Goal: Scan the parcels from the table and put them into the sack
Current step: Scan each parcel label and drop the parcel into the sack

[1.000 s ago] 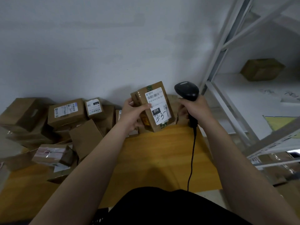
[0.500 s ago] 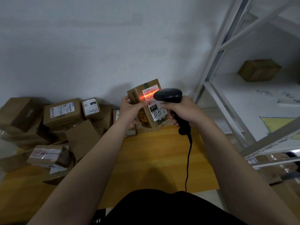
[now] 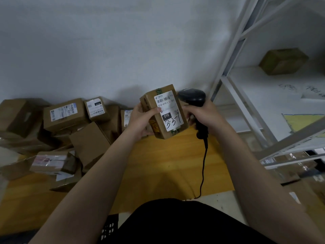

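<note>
Barcode scanner (image 3: 192,98) in right hand (image 3: 205,115) grip, now off the label (image 3: 165,103) (red line gone); left hand (image 3: 140,118) grips parcel (image 3: 162,120), long axis near-upright, label camera-facing.

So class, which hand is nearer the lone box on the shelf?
Right. The right hand, gripping the scanner, is below-left of that box; the left hand lies farther left.

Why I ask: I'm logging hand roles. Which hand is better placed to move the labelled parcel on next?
Left. The left hand grips the parcel, while the right hand is wrapped round the corded scanner. The sack is not in view.
</note>
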